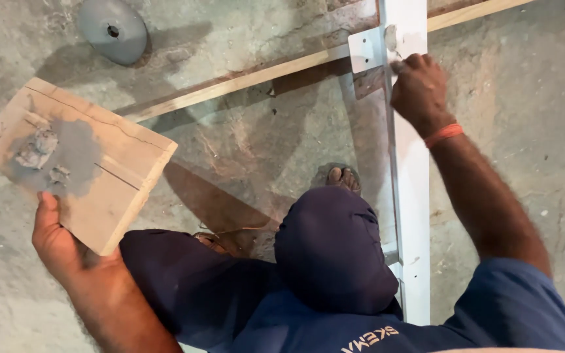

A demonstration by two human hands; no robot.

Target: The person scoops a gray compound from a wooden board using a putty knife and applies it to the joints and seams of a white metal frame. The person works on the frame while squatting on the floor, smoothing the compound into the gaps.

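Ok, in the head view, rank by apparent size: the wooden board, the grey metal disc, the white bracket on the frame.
1. Wooden board, held in the left hand and nearer the camera, so its lead may be overstated.
2. Grey metal disc.
3. White bracket, by the right hand.

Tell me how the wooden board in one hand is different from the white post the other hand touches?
The wooden board is bare tan wood; the white post is painted. The board is wide and flat with a grey putty blob on it; the post is long and narrow. The left hand lifts the board; the right hand only presses the post. Both are straight-edged.
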